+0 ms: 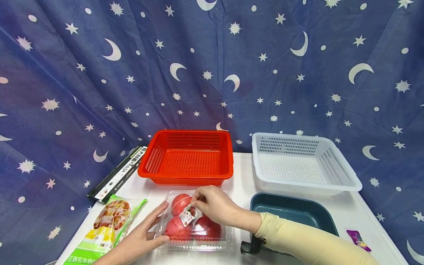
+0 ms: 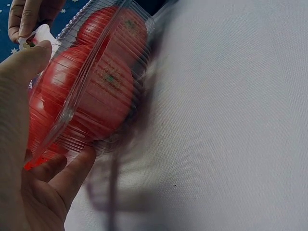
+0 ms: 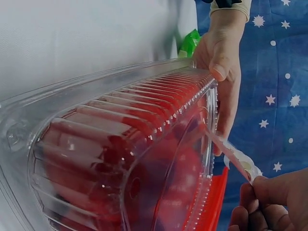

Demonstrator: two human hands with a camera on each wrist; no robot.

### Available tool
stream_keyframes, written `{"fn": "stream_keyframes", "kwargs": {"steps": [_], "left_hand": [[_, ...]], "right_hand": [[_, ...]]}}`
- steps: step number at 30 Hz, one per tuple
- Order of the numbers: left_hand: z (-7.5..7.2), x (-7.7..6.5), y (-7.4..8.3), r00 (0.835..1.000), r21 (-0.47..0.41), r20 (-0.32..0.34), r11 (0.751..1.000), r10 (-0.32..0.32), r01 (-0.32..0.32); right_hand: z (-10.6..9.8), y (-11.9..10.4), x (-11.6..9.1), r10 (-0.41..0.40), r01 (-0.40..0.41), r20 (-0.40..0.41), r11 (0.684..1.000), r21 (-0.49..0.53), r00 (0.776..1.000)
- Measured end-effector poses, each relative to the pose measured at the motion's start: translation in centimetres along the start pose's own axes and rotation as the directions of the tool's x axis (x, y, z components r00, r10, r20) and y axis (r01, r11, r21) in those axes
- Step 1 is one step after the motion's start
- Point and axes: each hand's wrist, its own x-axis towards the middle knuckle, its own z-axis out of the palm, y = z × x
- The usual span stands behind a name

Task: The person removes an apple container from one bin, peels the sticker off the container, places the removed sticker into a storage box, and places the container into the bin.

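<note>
Fingers of the right hand (image 1: 214, 205) pinch the label (image 1: 187, 216), which slants from their tips toward seven o'clock over a clear box (image 1: 212, 246) of tomatoes (image 1: 177, 227). The left hand (image 1: 148, 235), farther from the label, rests outstretched fingers and thumb against the box's nine o'clock side. A red basket (image 1: 185, 180) stands at twelve. The right wrist view shows the label standing off the box, which the head view flattens.

Red tomatoes (image 1: 175, 228), blue star-and-moon curtain (image 1: 205, 40)
</note>
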Motion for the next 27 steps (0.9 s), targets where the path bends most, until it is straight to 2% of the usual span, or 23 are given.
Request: {"fn": "stream_keyframes", "kwargs": {"steps": [8,20,27], "left_hand": [[-0.03,-0.02,-0.14,1.000,0.008,0.001,1.000,0.010,-0.010],[0.03,-0.05,-0.12,1.000,0.032,-0.009,0.999,-0.026,0.026],[0.00,-0.01,-0.17,0.999,0.002,0.000,0.999,-0.034,0.034]], "right_hand": [[-0.77,-0.09,0.36,0.020,-0.019,-0.042,1.000,0.010,0.999],[-0.64,0.29,0.33,0.016,-0.014,-0.042,0.999,0.050,0.999],[-0.87,0.47,0.32,0.019,-0.016,-0.035,0.997,0.073,0.999]]}}
